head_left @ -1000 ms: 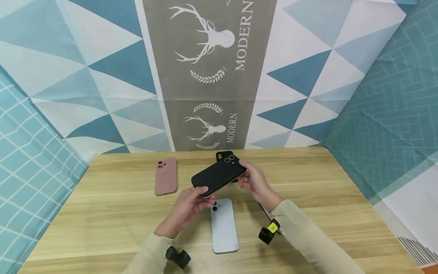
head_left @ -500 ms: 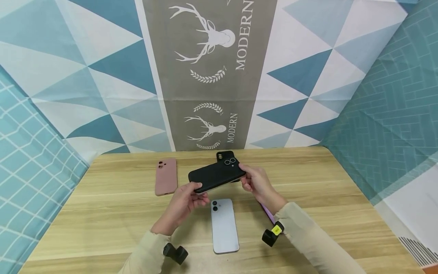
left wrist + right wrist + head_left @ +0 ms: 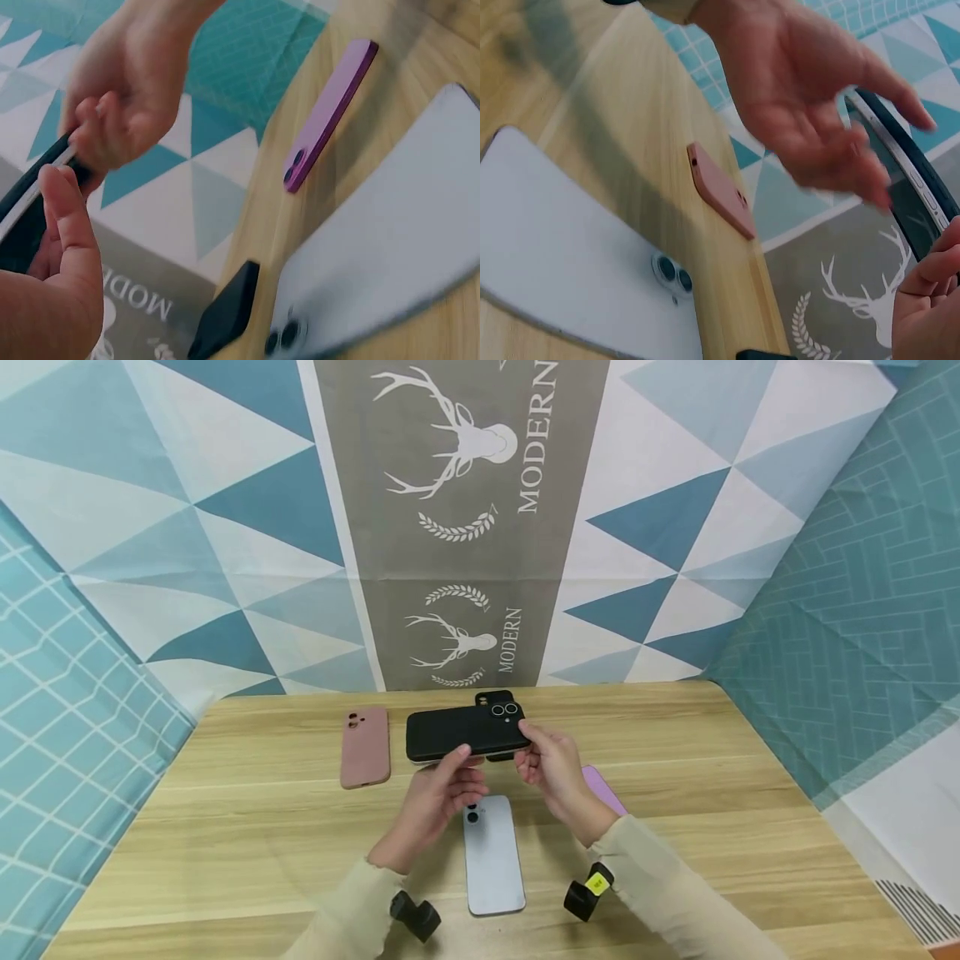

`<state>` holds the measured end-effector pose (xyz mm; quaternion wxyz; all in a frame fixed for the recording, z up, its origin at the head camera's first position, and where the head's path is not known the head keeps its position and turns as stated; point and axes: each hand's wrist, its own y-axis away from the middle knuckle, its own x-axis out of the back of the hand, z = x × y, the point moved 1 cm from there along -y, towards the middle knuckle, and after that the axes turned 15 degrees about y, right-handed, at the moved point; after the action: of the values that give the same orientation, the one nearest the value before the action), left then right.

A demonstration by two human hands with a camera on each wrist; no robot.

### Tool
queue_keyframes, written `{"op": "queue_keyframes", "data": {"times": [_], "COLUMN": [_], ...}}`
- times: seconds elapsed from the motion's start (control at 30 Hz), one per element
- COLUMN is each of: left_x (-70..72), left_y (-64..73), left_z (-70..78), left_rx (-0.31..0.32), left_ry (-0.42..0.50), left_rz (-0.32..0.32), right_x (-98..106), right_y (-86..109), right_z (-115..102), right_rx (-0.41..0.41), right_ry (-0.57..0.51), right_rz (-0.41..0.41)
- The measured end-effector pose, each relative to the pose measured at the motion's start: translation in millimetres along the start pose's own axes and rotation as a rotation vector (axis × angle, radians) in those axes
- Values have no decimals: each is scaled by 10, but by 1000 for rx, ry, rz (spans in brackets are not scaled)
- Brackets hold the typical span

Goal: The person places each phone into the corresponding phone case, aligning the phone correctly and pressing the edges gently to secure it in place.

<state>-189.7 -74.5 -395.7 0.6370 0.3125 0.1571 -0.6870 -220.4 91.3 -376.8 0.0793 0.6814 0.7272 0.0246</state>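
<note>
Now we swing the black-cased phone (image 3: 450, 731) nearly level mid-frame, our left hand (image 3: 437, 797) loosening its fingers, so our right hand (image 3: 555, 772), pinching one end, apparently carries it alone.

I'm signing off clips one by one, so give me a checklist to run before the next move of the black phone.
1. Right hand grips black phone: ok, at the camera end.
2. Left hand supports it: cannot tell; fingers open, contact unclear.
3. Black back uppermost: ok.
4. Cover fully seated: cannot tell; silver side edge shows.
5. White phone resting on table: ok.
</note>
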Motion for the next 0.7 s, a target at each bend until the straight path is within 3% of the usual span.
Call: {"op": "queue_keyframes", "data": {"times": [0.13, 0.33, 0.53, 0.7], "left_x": [-131, -194, -190, -170], "left_y": [-54, -74, -82, -93], "left_z": [-87, -140, -152, -157], "left_rx": [-60, -160, -147, -115], "left_ry": [-22, 13, 35, 50], "left_rz": [-23, 38, 88, 102], "right_x": [-68, -110, -113, -90], "right_y": [22, 40, 53, 39], "right_z": [20, 70, 72, 70], "right_rx": [13, 26, 35, -3], "right_ry": [11, 47, 52, 30], "right_rz": [16, 2, -30, -60]}}
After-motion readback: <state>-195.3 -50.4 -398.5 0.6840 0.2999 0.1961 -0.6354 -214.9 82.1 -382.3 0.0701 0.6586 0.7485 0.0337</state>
